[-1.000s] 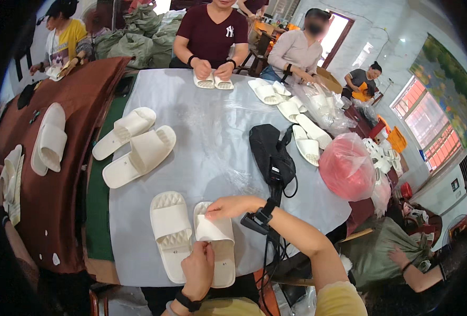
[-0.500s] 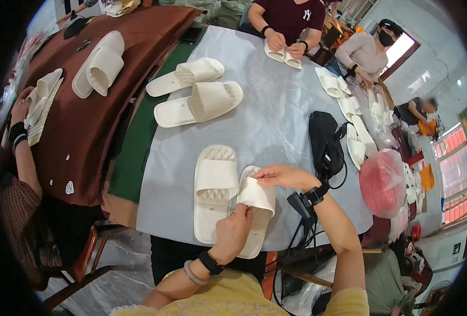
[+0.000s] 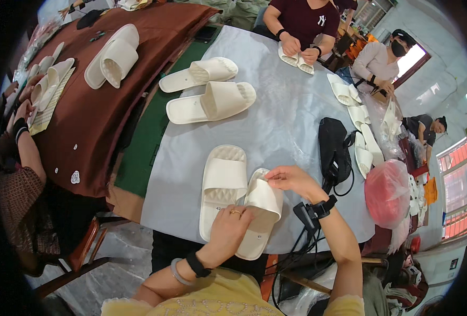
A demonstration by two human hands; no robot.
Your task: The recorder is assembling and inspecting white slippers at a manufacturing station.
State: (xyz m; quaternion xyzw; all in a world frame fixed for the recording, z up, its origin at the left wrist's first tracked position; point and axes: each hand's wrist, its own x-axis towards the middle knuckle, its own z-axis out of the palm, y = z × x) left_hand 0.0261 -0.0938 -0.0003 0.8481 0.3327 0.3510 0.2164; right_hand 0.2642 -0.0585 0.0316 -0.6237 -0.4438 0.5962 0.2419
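Two white open-toed slippers with quilted footbeds lie side by side before me, toes pointing away: the left slipper (image 3: 225, 181) and the right slipper (image 3: 265, 203). My left hand (image 3: 232, 227) rests between them, fingers bent against the inner edge of the right slipper's strap; its fingertips are partly hidden. At that slipper's toe end, my right hand (image 3: 295, 181) pinches the front edge of the strap with thumb and fingers. Further off on the same table, another pair lies sideways, a far slipper (image 3: 199, 75) and a nearer slipper (image 3: 212, 102).
Right of my hands sit a black bag (image 3: 334, 152) and a cabled black device (image 3: 307, 216). A red plastic-wrapped bundle (image 3: 387, 190) and more slippers (image 3: 364, 152) line the right edge. Co-workers handle slippers across and at left, where a brown-covered table (image 3: 86, 137) holds another pair.
My left hand has turned knuckles-up and lies over the inner side of the strap. My right hand stays at the toe end. The whole view has shifted slightly, and the co-worker's hands at left have moved.
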